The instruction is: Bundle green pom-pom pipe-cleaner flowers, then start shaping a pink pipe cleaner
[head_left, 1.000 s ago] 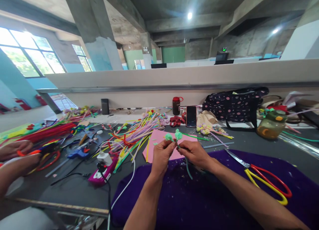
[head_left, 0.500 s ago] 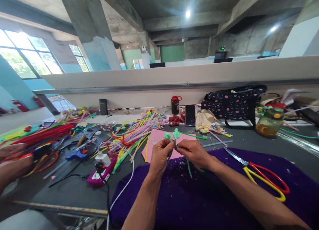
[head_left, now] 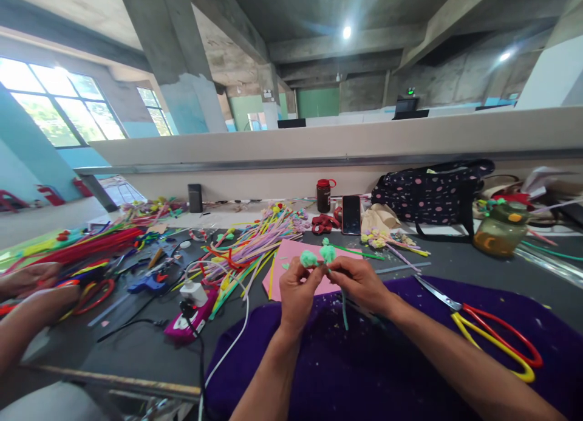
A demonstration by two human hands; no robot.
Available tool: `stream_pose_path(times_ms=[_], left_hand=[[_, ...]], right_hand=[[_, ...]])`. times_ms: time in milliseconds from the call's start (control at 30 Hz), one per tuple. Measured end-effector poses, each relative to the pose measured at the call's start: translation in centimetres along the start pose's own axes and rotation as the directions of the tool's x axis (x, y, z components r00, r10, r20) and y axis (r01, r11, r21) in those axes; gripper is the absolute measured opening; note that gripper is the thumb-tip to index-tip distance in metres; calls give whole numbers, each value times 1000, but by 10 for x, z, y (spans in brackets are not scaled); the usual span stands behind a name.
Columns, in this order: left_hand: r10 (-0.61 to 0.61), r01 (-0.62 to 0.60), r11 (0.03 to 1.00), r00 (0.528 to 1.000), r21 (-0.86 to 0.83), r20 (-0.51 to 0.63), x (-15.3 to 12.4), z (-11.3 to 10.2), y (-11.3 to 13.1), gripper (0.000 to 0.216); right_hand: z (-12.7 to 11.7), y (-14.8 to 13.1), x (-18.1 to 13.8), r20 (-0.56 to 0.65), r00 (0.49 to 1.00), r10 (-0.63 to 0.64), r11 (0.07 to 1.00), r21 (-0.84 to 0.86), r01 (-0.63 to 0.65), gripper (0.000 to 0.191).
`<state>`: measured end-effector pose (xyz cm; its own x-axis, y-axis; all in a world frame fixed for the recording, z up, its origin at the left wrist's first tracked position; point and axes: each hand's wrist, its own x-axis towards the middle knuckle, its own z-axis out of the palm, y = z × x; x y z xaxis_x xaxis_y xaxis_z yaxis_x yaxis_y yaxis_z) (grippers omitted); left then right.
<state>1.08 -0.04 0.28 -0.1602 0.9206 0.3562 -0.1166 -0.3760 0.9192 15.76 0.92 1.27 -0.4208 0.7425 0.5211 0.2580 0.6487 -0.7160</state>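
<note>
Fuzzy mint-green pipe cleaners [head_left: 327, 252] are pinched between my two hands, their tops curled into fluffy balls. My left hand [head_left: 300, 283] is closed with thumb and finger just under the left ball. Close beside it, my right hand [head_left: 355, 281] grips below the other ball, and a green stem end hangs beneath it. Where the stems meet is hidden by my fingertips. Under and behind my hands lie a pink sheet [head_left: 285, 257] and a purple cloth [head_left: 346, 366].
Scissors [head_left: 455, 305] with red and yellow handles lie at right. Loose pipe cleaners [head_left: 250, 239] spread behind a purple power strip [head_left: 191, 318] with cords. A phone [head_left: 351, 214], a red-lidded bottle [head_left: 323, 196] and a bag [head_left: 423, 193] stand behind. Another person's hands [head_left: 40, 287] work at far left.
My left hand has turned a little and its stem no longer shows below it. The green balls stay at my fingertips. The whole view has shifted slightly.
</note>
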Motion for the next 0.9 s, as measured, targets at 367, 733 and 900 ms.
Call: stream_pose_path(times_ms=[367, 733, 900], left_hand=[[-160, 178, 963, 982, -203, 100, 5, -1, -8, 15], [-244, 262, 932, 964, -251, 101, 5, 4, -9, 21], [-224, 232, 949, 973, -212, 62, 8, 2, -8, 20]], right_hand=[[0, 1, 1, -41, 999, 1, 1000, -1, -1, 15], [3, 4, 0, -88, 994, 69, 997, 27, -67, 16], [5, 11, 2, -82, 986, 145, 985, 103, -137, 13]])
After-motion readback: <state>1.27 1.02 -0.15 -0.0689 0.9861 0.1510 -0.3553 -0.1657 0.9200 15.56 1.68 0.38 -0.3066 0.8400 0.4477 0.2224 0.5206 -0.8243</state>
